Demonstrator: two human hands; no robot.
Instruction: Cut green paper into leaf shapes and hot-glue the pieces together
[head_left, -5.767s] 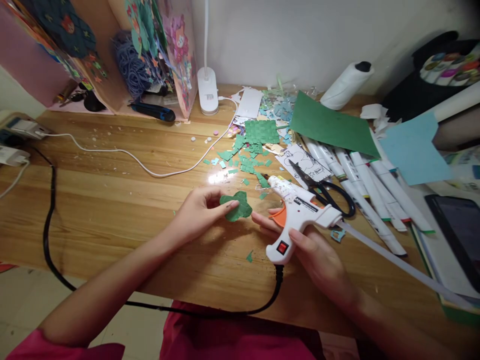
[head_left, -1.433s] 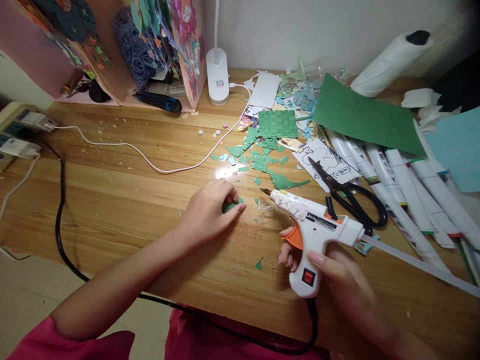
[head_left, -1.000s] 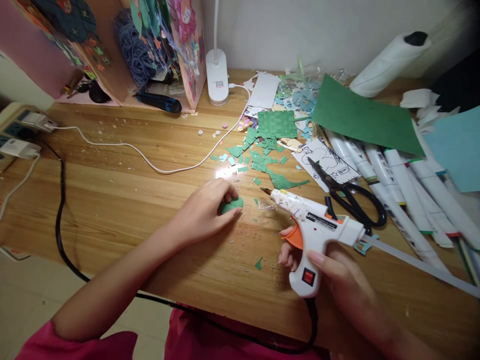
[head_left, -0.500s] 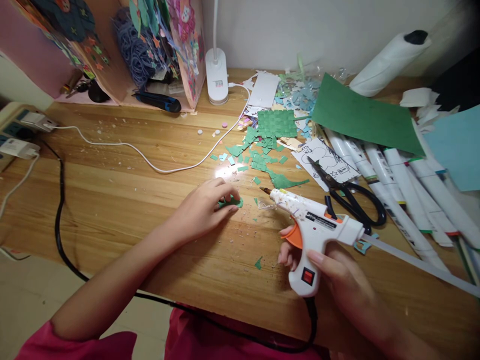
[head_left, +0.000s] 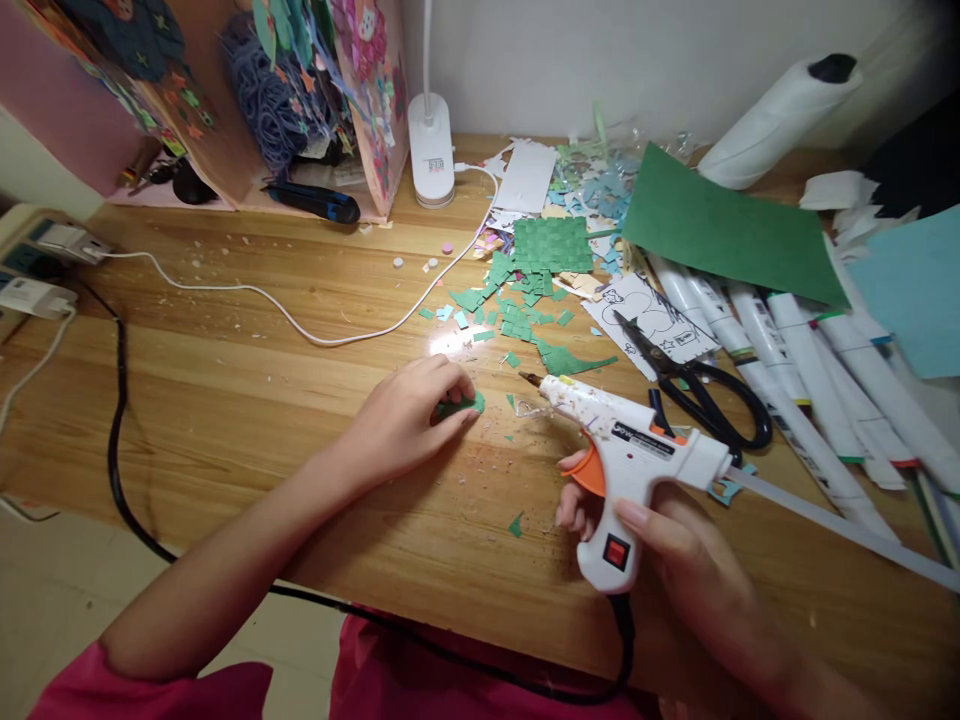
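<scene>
My left hand (head_left: pixel 420 412) rests on the wooden table with its fingers closed on a small green paper piece (head_left: pixel 471 404), most of which the fingers hide. My right hand (head_left: pixel 667 540) is wrapped round the handle of a white hot glue gun (head_left: pixel 622 470) with an orange trigger. Its brown nozzle points left, a little way from the left hand and apart from the green piece. A long glue stick (head_left: pixel 832 520) comes out of the gun's back end. Small green scraps (head_left: pixel 516 524) lie between the two hands.
Black scissors (head_left: pixel 697 390) lie behind the gun, beside several markers (head_left: pixel 802 370). Cut green paper, a woven green mat (head_left: pixel 553 245) and a large green sheet (head_left: pixel 735 225) are farther back. A lamp base (head_left: pixel 432 150), white cable (head_left: pixel 315 338) and blue cutter (head_left: pixel 313 202) sit at the back left.
Both hands stay almost where they were. The left fingertips have shifted very slightly on the green paper piece; the glue gun keeps its place.
</scene>
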